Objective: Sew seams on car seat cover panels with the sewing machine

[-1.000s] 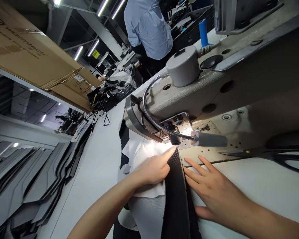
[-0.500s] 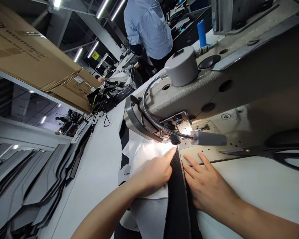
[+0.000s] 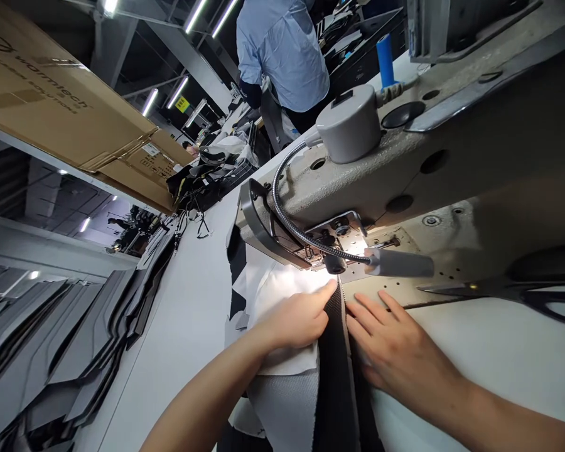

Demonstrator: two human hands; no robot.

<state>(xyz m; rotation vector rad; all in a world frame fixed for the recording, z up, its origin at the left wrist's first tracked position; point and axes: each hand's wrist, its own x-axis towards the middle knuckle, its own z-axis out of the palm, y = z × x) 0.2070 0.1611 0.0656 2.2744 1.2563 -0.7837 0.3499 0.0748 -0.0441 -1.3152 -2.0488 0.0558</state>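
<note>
Layered fabric [image 3: 334, 376], black dotted with a pale zigzag-stitched edge, runs up to the needle area of a sewing machine [image 3: 282, 194]. My left hand [image 3: 296, 320] is on the white layer [image 3: 273, 295]. Its index finger stretches along the black fabric just below the presser foot, which is partly hidden by a lamp cable; the other fingers curl in on the cloth, their tips hidden. To the right of the strip, my right hand [image 3: 395, 351] lies flat with fingers spread, touching the fabric's edge and the machine bed. A grey mesh piece [image 3: 287, 402] hangs below the white layer.
Black scissors [image 3: 513, 292] lie right of the machine bed. A grey lamp head [image 3: 400, 262] hangs over the needle plate. Stacked grey panels [image 3: 89, 333] stand left, below a cardboard box [image 3: 66, 107]. A person in a blue shirt [image 3: 287, 56] stands beyond the machine.
The view has shifted slightly, moving the scene a little to the right. Both hands keep nearly the same position by the fabric, which shows no clear advance.
</note>
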